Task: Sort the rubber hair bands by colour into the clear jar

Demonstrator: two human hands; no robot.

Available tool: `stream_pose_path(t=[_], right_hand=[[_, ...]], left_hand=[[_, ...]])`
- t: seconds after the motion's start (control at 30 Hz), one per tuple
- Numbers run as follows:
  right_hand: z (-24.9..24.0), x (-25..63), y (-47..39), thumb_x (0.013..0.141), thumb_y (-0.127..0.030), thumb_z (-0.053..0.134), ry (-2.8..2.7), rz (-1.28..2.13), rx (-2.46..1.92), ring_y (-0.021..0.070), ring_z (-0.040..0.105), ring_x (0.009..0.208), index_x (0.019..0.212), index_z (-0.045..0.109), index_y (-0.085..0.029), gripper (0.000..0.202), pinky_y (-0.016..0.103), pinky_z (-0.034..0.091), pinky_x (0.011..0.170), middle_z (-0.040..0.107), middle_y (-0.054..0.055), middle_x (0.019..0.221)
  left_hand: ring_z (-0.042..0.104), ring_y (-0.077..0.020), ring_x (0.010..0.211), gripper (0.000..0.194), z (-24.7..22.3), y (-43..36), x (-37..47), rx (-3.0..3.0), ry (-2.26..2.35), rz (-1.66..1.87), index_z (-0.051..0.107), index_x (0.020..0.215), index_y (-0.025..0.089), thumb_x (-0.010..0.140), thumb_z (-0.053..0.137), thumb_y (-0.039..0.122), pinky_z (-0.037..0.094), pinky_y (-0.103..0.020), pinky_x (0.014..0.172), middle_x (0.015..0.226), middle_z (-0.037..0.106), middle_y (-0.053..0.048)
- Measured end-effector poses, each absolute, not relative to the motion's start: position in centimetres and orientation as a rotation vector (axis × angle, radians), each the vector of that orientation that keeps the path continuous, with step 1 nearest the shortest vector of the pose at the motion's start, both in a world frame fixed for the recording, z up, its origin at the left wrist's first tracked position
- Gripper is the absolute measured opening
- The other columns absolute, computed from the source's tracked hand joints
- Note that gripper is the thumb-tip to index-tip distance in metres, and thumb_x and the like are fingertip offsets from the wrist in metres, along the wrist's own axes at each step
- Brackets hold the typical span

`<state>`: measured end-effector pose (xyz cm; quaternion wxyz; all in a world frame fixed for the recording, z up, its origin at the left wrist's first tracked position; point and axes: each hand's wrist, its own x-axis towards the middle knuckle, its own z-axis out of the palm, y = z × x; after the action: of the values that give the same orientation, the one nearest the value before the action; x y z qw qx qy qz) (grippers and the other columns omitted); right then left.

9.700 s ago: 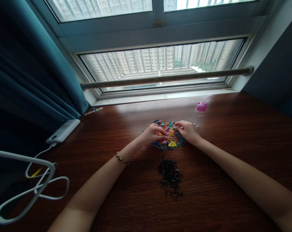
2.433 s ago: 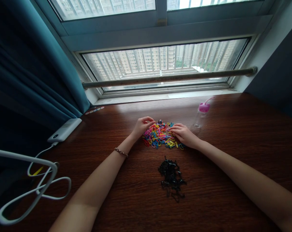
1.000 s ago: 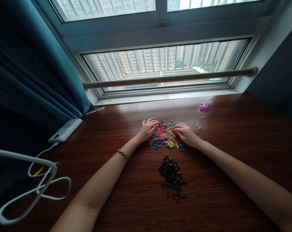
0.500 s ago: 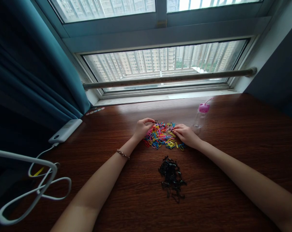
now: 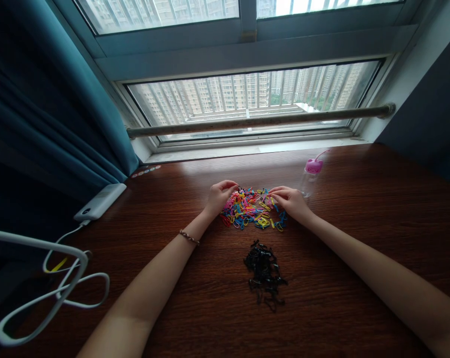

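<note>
A heap of small hair elastics [image 5: 243, 209] in pink, red, yellow, blue and other colours lies on the brown table. My left hand [image 5: 220, 196] is at the heap's far left edge, thumb and forefinger pinched on a small black hair elastic [image 5: 239, 188]. At the heap's right side is my right hand [image 5: 289, 200], its thumb and forefinger closed over the blue and yellow elastics. What lies between those fingertips is too small to make out. Closer to me sits a separate pile of black hair elastics [image 5: 262, 268].
A clear bottle [image 5: 310, 181] with a pink lid and straw stands just beyond my right hand. On the left are a white power bank [image 5: 100, 202] and a looping white cable [image 5: 56, 298]. A metal bar [image 5: 262, 121] crosses the window behind the wooden table [image 5: 187, 308].
My right hand has shifted slightly, its thumb and forefinger extending more, and blue elastics beneath it now show. My left hand has barely moved.
</note>
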<state>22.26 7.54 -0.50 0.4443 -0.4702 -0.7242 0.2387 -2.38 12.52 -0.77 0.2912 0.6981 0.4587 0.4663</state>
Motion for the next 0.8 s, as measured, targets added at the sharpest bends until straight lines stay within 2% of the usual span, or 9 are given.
stream_pose_path(t=[0.23, 0.33, 0.47, 0.57, 0.8], right_hand=[[-0.6, 22.2, 7.8, 0.066, -0.031, 0.065, -1.469, 0.925, -1.049, 0.0184, 0.062, 0.080, 0.071, 0.068, -0.016, 0.017, 0.033, 0.048, 0.078, 0.067, 0.006, 0.083], [-0.9, 22.3, 8.0, 0.065, -0.029, 0.066, -1.427, 0.952, -1.045, 0.0180, 0.062, 0.077, 0.070, 0.065, -0.015, 0.015, 0.033, 0.049, 0.076, 0.067, 0.005, 0.080], [-1.3, 22.5, 7.9, 0.070, -0.023, 0.059, -1.667, 0.623, -1.142, 0.0179, 0.060, 0.079, 0.072, 0.066, -0.018, 0.008, 0.034, 0.048, 0.076, 0.065, 0.005, 0.083], [-1.4, 22.3, 7.7, 0.075, -0.017, 0.054, -1.974, 0.350, -1.121, 0.0199, 0.055, 0.089, 0.076, 0.068, -0.021, 0.015, 0.038, 0.042, 0.083, 0.065, 0.005, 0.089], [-2.0, 21.7, 7.1, 0.080, -0.017, 0.049, -2.261, 0.233, -1.111, 0.0236, 0.045, 0.102, 0.096, 0.066, -0.028, 0.025, 0.045, 0.033, 0.090, 0.065, 0.003, 0.100]], left_hand=[[0.062, -0.0180, 0.076, 0.024, -0.9, 12.6, -2.4, 1.910, 1.239, 1.261, 0.066, 0.079, 0.014, 0.070, 0.061, 0.035, 0.048, -0.031, 0.074, 0.078, 0.067, -0.006], [0.062, -0.0179, 0.076, 0.022, -0.9, 12.6, -2.4, 1.883, 1.218, 1.259, 0.065, 0.079, 0.014, 0.069, 0.061, 0.032, 0.049, -0.031, 0.074, 0.078, 0.067, -0.007], [0.063, -0.0174, 0.075, 0.019, -0.7, 12.5, -2.3, 1.791, 1.186, 1.254, 0.064, 0.080, 0.013, 0.068, 0.061, 0.028, 0.050, -0.029, 0.071, 0.079, 0.067, -0.006], [0.064, -0.0178, 0.073, 0.019, -0.6, 12.4, -2.1, 1.720, 1.166, 1.268, 0.064, 0.080, 0.012, 0.068, 0.061, 0.027, 0.051, -0.029, 0.068, 0.076, 0.067, -0.006], [0.064, -0.0190, 0.076, 0.019, -0.1, 12.0, -1.7, 1.649, 1.115, 1.284, 0.063, 0.079, 0.012, 0.067, 0.062, 0.026, 0.052, -0.031, 0.072, 0.078, 0.067, -0.007]])
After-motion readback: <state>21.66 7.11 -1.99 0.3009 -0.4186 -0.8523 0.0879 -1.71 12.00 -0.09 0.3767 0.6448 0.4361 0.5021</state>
